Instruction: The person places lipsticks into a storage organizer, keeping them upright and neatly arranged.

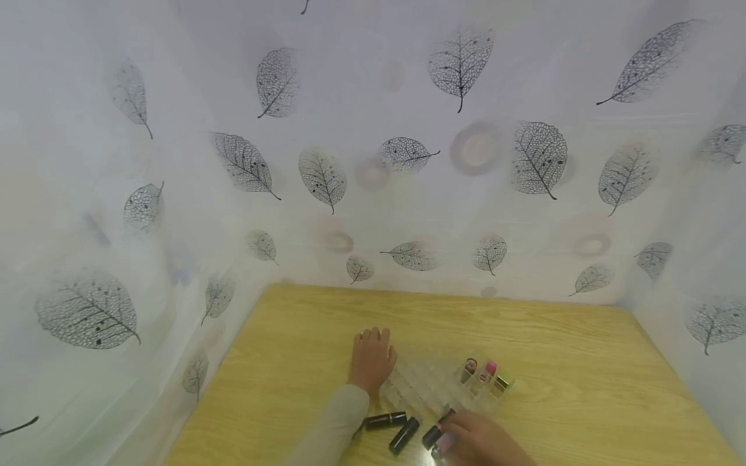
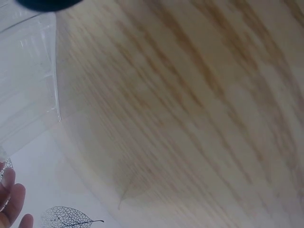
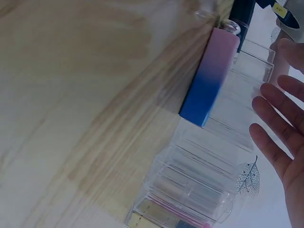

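Note:
A clear plastic lipstick organizer point(image 1: 422, 382) with many slots lies on the table. Its right end holds several lipsticks point(image 1: 486, 373). At its left side is my left hand point(image 1: 372, 359), fingers extended and thumb towards the edge; the left wrist view shows only some fingertips point(image 2: 14, 199) by the clear plastic. Several black lipstick tubes point(image 1: 404, 434) lie in front of the organizer. My right hand point(image 1: 478, 437) hovers over a black tube point(image 1: 436, 430) and a pink-to-blue lipstick point(image 3: 211, 76). In the right wrist view its fingers are spread and nothing is between them.
The wooden table point(image 1: 571, 375) extends around the organizer. A whitish curtain point(image 1: 373, 213) with leaf prints hangs behind the table and along both sides.

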A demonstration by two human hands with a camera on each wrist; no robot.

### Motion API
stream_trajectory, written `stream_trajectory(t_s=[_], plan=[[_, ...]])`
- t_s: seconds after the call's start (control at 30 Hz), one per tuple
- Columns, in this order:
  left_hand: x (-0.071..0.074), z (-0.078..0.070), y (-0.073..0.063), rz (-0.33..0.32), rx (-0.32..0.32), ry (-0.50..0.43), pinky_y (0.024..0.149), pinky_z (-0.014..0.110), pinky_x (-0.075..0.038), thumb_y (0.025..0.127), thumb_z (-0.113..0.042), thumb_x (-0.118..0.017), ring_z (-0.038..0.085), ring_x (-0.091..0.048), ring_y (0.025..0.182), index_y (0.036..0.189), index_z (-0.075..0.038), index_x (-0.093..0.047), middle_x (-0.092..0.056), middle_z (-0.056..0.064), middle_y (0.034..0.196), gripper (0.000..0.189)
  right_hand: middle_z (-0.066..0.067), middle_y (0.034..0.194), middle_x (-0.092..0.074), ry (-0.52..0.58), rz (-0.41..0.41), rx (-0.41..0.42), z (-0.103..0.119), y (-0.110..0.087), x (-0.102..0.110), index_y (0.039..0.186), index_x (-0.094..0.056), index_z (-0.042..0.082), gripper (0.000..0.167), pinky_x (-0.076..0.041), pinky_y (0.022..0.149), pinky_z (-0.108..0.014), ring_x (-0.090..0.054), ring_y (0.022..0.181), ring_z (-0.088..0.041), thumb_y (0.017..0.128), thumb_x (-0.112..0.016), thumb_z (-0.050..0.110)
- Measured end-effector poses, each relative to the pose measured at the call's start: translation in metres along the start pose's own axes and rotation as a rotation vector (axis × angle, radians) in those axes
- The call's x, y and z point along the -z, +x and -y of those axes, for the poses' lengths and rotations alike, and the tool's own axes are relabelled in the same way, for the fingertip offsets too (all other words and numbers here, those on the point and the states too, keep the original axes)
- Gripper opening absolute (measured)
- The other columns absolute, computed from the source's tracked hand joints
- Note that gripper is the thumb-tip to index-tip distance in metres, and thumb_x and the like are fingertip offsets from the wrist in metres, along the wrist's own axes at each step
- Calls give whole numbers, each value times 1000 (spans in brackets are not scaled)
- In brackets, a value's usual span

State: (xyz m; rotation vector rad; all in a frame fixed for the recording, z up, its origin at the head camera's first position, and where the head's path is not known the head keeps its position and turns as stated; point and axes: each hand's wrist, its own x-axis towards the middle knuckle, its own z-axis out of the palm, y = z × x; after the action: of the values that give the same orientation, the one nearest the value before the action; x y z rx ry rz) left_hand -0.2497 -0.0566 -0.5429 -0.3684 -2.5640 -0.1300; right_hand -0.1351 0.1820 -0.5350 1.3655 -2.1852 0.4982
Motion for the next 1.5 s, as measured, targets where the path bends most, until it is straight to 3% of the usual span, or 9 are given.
stream_trajectory(t_s=[0.13, 0.33, 0.57, 0.8, 1.1, 1.23, 1.37, 1.5], plan=[[1, 0, 0, 27, 3, 2, 73, 38, -46, 82, -28, -64, 21, -58, 77, 95, -10, -61, -60, 5, 82, 23, 4, 90, -66, 26, 22, -35, 3, -3, -3, 95, -66, 12, 40, -47, 75, -16, -62, 81, -8, 65, -80, 34], [0, 0, 0, 22, 2, 1, 71, 37, -45, 81, -27, -65, 21, -57, 75, 94, -11, -60, -59, 5, 81, 22, 5, 85, -65, 50, 66, -59, 5, -1, -4, 91, -65, 13, 31, -45, 72, -13, -61, 78, -5, 66, -78, 24], [1, -1, 0, -4, -1, 11, 70, 36, -44, 80, -27, -66, 21, -56, 73, 93, -11, -60, -58, 4, 79, 22, 9, 83, -64, -4, 102, -50, 3, -5, -5, 88, -66, 15, 34, -44, 72, -12, -59, 77, -2, 75, -71, 46], [1, -1, -1, -15, -4, 18, 68, 36, -44, 79, -27, -67, 20, -56, 72, 91, -11, -60, -57, 4, 78, 21, 8, 84, -66, 20, 144, -57, 1, -7, -6, 91, -66, 16, 36, -46, 72, -13, -61, 77, -4, 77, -67, 50], [3, -1, 0, -22, -10, 10, 68, 36, -44, 78, -27, -68, 21, -56, 72, 92, -10, -61, -58, 5, 78, 23, 9, 84, -67, -7, 59, -52, 1, -7, -9, 89, -67, 18, 39, -48, 73, -16, -62, 77, -4, 72, -71, 53], [4, -1, 0, -31, -16, 5, 67, 36, -44, 78, -26, -67, 21, -56, 70, 91, -10, -60, -58, 4, 77, 22, 11, 84, -66, 23, 41, -56, 2, -5, -10, 85, -66, 22, 30, -47, 73, -15, -61, 77, -2, 71, -74, 47], [5, -1, 0, -40, -20, 6, 67, 36, -44, 78, -26, -67, 20, -56, 70, 90, -10, -60, -58, 4, 76, 21, 12, 82, -66, 47, 91, -91, 4, -3, -8, 86, -67, 22, 25, -47, 71, -15, -61, 76, 0, 74, -74, 43], [4, -1, 0, -37, -23, 15, 68, 36, -45, 78, -26, -67, 20, -56, 71, 90, -10, -61, -58, 4, 77, 21, 10, 81, -66, 29, 154, -111, 3, -3, -4, 89, -68, 17, 30, -47, 69, -16, -61, 75, -2, 77, -70, 44]])
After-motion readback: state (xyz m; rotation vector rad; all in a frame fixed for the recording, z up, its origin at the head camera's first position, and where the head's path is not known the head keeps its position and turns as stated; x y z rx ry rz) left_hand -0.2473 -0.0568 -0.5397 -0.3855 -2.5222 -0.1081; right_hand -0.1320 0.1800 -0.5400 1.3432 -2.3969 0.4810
